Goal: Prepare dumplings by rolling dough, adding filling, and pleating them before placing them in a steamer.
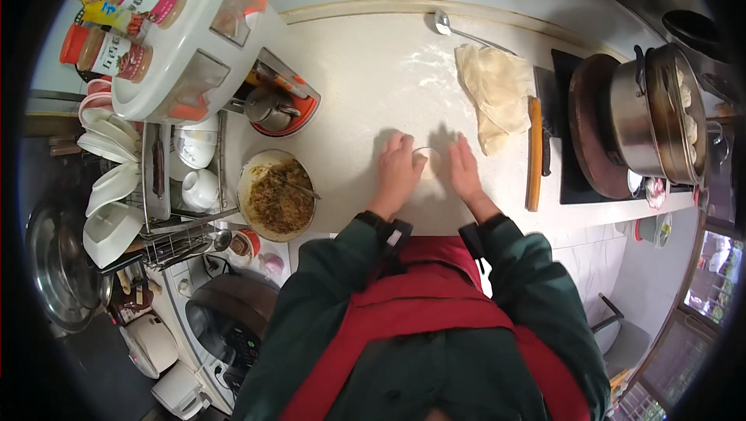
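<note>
A small round, flat piece of dough (430,163) lies on the pale countertop (373,77) in front of me. At its left edge is my left hand (400,169), palm down, its thumb overlapping or touching the dough. My right hand (465,171) rests to the right of the dough, fingers extended, with a small gap between them. Neither hand grips anything. White flour (431,65) is smeared across the counter beyond my hands. To the left stands a bowl of chopped filling (282,199) with a utensil handle sticking out.
On the right lie a crumpled cloth (495,94), a wooden rolling pin (534,155) and a black-handled knife (546,150). A metal ladle (444,23) lies near the wall. Beyond are a steamer pot (635,115) and round board (591,123). Left, a dish rack (224,158) holds bowls.
</note>
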The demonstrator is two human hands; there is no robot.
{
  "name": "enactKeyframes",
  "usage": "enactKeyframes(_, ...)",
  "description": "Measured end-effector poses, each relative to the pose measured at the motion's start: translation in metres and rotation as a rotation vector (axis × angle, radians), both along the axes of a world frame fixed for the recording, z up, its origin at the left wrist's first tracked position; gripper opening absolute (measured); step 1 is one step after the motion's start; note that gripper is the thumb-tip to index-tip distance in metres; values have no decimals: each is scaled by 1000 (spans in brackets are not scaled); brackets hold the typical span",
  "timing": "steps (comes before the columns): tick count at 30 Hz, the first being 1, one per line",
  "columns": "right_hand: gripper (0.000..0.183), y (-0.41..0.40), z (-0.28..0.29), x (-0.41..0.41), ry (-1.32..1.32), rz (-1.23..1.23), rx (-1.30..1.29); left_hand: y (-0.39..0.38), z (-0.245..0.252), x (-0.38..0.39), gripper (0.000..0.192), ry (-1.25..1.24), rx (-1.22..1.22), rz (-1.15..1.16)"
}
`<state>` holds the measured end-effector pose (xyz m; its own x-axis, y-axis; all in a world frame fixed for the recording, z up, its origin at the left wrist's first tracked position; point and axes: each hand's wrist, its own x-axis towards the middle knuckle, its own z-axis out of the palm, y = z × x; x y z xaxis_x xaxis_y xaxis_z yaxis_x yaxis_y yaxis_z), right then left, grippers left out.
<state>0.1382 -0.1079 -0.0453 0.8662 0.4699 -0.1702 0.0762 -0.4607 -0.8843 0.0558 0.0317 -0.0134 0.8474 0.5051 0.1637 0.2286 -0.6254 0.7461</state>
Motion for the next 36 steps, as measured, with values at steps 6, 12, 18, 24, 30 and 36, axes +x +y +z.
enactKeyframes(6, 46, -123, 8, -26, -199, -32, -198, -8, -18, 15, 21, 316, 1, -135)
enactKeyframes(12, 42, -164, -8, -44, -206, -174, -177, 3, 7, 12, 30, 210, -479, -148)
enactKeyframes(18, 41, -137, 2, -44, -127, -56, -190, -8, -20, 8, 34, 37, 72, -272)
enactKeyframes(24, 40, -106, -3, -21, -209, 175, -191, 8, -27, 5, 34, 338, -201, -365)
enactKeyframes(30, 40, -27, 11, -10, -471, 517, -175, 25, 1, -48, 23, 150, -898, -171)
enactKeyframes(36, 51, 87, -23, 101, -677, 315, -542, 27, 17, -102, 21, 52, -1163, 327)
